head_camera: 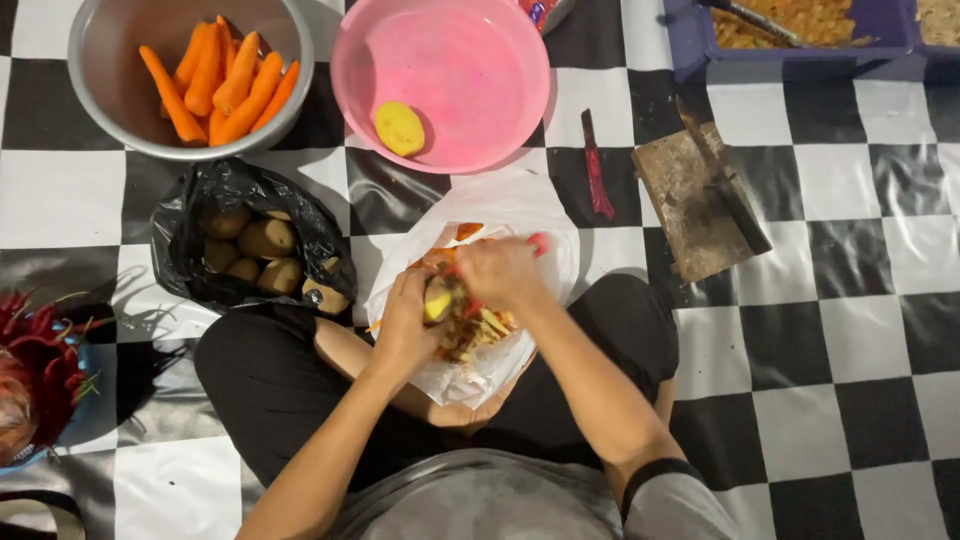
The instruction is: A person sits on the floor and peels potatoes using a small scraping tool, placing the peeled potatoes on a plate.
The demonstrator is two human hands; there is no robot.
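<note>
My left hand [408,325] grips a partly peeled potato [437,300] over a white plastic bag [545,235] that holds orange and yellow peelings [475,332]. My right hand [503,272] is closed on a red-handled peeler [538,243], its blade end pressed against the potato. Both hands sit above my crossed legs in black trousers. One peeled yellow potato [399,128] lies in the pink bowl [440,70] ahead of me.
A grey bowl [110,80] of peeled carrots [222,80] stands at the far left. A black bag [185,215] holds unpeeled potatoes [262,240]. A red knife [597,175], a wooden board [685,195] with a cleaver [728,185], and a blue crate [790,55] lie right. Red chillies [35,350] are at left.
</note>
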